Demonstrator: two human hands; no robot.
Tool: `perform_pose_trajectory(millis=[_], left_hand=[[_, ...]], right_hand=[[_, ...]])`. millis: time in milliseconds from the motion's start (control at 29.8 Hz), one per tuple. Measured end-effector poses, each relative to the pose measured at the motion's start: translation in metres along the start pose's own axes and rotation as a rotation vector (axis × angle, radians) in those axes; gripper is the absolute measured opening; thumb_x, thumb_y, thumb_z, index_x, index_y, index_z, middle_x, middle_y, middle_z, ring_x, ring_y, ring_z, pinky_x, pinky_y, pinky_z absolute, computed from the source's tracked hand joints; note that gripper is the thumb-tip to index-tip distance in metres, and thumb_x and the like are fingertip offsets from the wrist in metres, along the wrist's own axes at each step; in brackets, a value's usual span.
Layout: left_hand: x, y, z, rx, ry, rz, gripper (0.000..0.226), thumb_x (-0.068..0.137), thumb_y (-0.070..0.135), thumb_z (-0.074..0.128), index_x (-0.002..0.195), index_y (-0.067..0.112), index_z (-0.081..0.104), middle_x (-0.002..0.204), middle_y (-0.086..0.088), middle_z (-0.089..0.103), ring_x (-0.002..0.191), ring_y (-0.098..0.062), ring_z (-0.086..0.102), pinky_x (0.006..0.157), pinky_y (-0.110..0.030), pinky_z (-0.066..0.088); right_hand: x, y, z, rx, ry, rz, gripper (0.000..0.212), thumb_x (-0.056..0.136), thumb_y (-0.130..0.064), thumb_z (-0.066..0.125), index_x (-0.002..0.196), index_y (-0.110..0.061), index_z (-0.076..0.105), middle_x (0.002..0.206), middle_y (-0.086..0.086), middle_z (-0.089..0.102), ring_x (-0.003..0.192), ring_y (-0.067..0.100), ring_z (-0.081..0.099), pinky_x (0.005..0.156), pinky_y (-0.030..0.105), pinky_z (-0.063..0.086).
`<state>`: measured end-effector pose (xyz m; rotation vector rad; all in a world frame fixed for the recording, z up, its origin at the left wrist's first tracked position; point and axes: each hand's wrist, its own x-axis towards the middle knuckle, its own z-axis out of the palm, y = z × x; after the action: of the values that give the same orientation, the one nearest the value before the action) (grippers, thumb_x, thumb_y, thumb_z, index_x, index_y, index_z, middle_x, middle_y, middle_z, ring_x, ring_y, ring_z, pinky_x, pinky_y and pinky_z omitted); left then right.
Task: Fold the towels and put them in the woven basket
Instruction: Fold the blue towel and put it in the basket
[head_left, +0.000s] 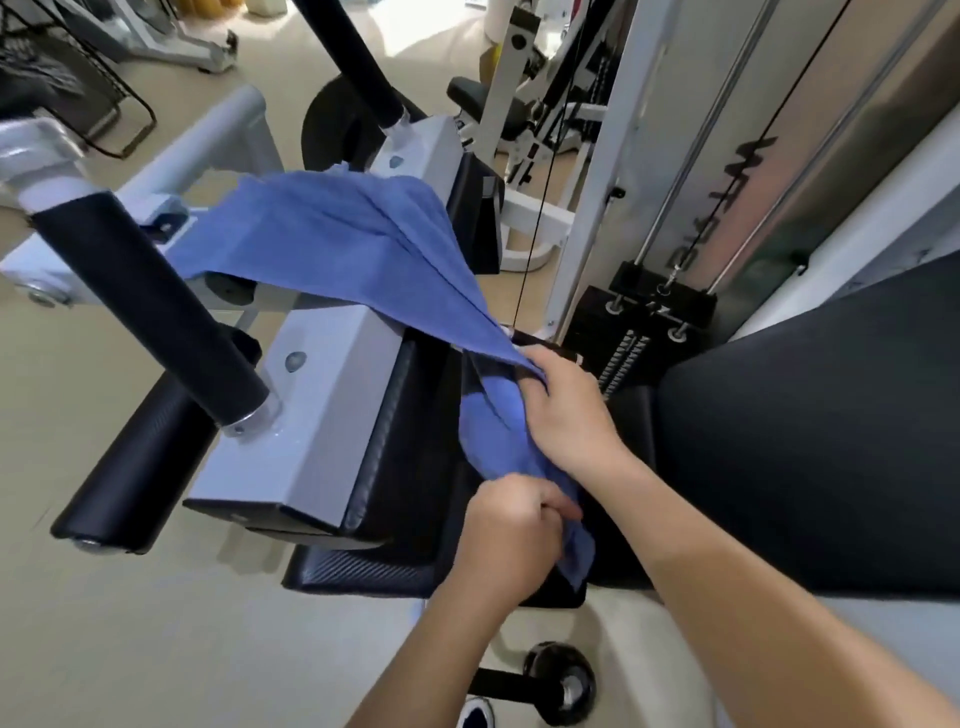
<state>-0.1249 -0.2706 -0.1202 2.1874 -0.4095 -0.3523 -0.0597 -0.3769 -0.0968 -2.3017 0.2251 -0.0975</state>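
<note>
Blue towel (332, 244) lay draped over the grey metal frame (322, 395) of a gym machine. Its far end was spread across the frame's upper arm; its near end was pulled taut and bunched toward the person.

Right hand (566, 410) was clenched on the gathered cloth where the taut span ended, fingers curled under the fold. Left hand (511, 525), just below it, gripped the lower hanging part, fingers wrapped round the fabric. A loose tail of towel hung beneath the left hand, in front of a black textured pad (395, 571).

Two black foam rollers (150, 312) stuck out of the frame on the left. A black padded seat (810, 441) filled the right side, with a black weight stack (623, 338) and chrome guide rods behind it.

Floor (156, 623) was pale beige and smooth. A dark dumbbell (556, 680) rested on it near the bottom edge. More white-framed machines stood at the back, beside a bright patch of light on the floor.
</note>
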Motion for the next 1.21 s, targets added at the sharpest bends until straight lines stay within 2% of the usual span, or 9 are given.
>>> perform_pose_trajectory(millis=[101,168,302,470,671,805,973,1074,1208], left_hand=[[-0.015,0.004,-0.006,0.141,0.227,0.239,0.041,0.074,0.018,0.036,0.082,0.025,0.075,0.078,0.007,0.072,0.067,-0.014,0.062,0.063,-0.030,0.053],[-0.011,0.016,-0.013,0.194,0.353,0.358,0.044,0.075,0.014,0.039,0.104,0.018,0.072,0.102,0.001,0.069,0.089,-0.015,0.062,0.081,-0.026,0.051],[0.001,0.024,-0.012,0.461,0.082,0.394,0.043,0.084,0.021,0.044,0.124,0.024,0.057,0.119,0.004,0.062,0.110,-0.017,0.056,0.107,-0.038,0.035],[-0.013,0.037,0.001,0.197,-0.107,0.294,0.029,0.093,0.035,0.032,0.097,0.029,0.060,0.075,0.004,0.064,0.071,-0.013,0.055,0.066,-0.031,0.043],[-0.040,0.098,0.020,-0.151,-0.111,0.337,0.021,0.090,0.032,0.050,0.081,0.025,0.068,0.070,0.010,0.066,0.069,-0.004,0.060,0.065,-0.022,0.045],[-0.062,0.135,0.033,-0.435,-0.254,0.257,0.020,0.088,0.027,0.058,0.075,0.018,0.071,0.067,0.009,0.063,0.065,-0.004,0.053,0.062,-0.021,0.044],[-0.112,0.173,0.070,-0.734,-0.506,0.088,0.034,0.089,0.015,0.053,0.059,0.017,0.069,0.056,0.003,0.059,0.051,-0.008,0.051,0.049,-0.018,0.043],[-0.142,0.188,0.092,-0.791,-0.667,0.075,0.023,0.080,0.025,0.061,0.062,0.011,0.065,0.057,-0.003,0.057,0.051,-0.012,0.050,0.048,-0.019,0.042],[-0.187,0.218,0.129,-0.721,-0.916,0.182,0.019,0.079,0.016,0.069,0.065,0.004,0.064,0.057,-0.007,0.057,0.049,-0.013,0.050,0.049,-0.016,0.043]], right_hand=[[-0.024,0.036,-0.009,-0.117,-0.185,0.160,0.024,0.096,-0.027,0.042,0.102,-0.024,0.065,0.096,0.003,0.068,0.092,0.026,0.061,0.079,0.039,0.051],[-0.040,0.047,-0.024,-0.187,-0.319,0.176,0.025,0.096,-0.033,0.042,0.099,-0.024,0.066,0.093,-0.001,0.068,0.089,0.021,0.061,0.080,0.038,0.051],[-0.068,0.047,-0.069,-0.203,-0.407,0.059,0.025,0.094,-0.037,0.045,0.087,-0.025,0.065,0.085,-0.006,0.066,0.081,0.012,0.060,0.077,0.041,0.050],[-0.117,0.056,-0.131,-0.303,-0.225,-0.034,0.025,0.091,-0.024,0.049,0.097,-0.033,0.071,0.090,-0.008,0.051,0.083,0.008,0.053,0.072,0.033,0.047],[-0.189,0.082,-0.175,0.008,0.026,0.083,0.018,0.087,-0.017,0.051,0.074,-0.019,0.064,0.066,-0.001,0.059,0.060,0.010,0.050,0.058,0.027,0.044],[-0.251,0.100,-0.212,0.138,0.079,0.224,0.025,0.087,-0.025,0.057,0.071,-0.006,0.059,0.061,-0.002,0.045,0.058,0.005,0.038,0.053,0.021,0.031],[-0.356,0.116,-0.276,0.346,0.218,0.391,0.015,0.086,-0.016,0.066,0.074,-0.009,0.067,0.065,0.005,0.060,0.060,0.008,0.051,0.054,0.019,0.039],[-0.427,0.135,-0.308,0.236,0.293,0.466,0.014,0.090,-0.010,0.062,0.083,-0.001,0.069,0.076,0.021,0.065,0.070,0.016,0.055,0.068,0.033,0.042],[-0.527,0.164,-0.338,-0.213,0.381,0.626,0.016,0.086,-0.005,0.054,0.075,-0.007,0.066,0.068,0.010,0.062,0.068,0.019,0.054,0.061,0.033,0.040]])
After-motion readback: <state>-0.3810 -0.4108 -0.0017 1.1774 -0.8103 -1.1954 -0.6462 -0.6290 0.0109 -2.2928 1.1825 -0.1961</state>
